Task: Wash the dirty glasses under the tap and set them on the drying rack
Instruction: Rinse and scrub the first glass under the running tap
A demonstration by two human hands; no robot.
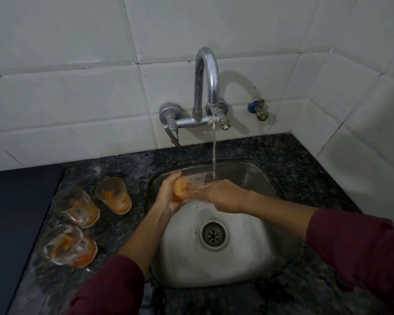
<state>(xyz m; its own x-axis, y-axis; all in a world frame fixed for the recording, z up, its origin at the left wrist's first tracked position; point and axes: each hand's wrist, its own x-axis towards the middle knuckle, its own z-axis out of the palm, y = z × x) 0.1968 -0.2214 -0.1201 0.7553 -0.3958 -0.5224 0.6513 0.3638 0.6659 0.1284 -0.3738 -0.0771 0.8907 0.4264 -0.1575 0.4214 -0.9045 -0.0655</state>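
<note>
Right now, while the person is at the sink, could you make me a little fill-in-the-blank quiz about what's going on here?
1. Water runs from the tap onto a glass held over the ____.
2. The glass is held by ____ hands, the left hand and the right hand.
3. On the counter to the left of the sink wait ____ dirty glasses.
4. The residue in the dirty glasses is ____ in colour.

Missing words: sink; both; three; orange
</note>
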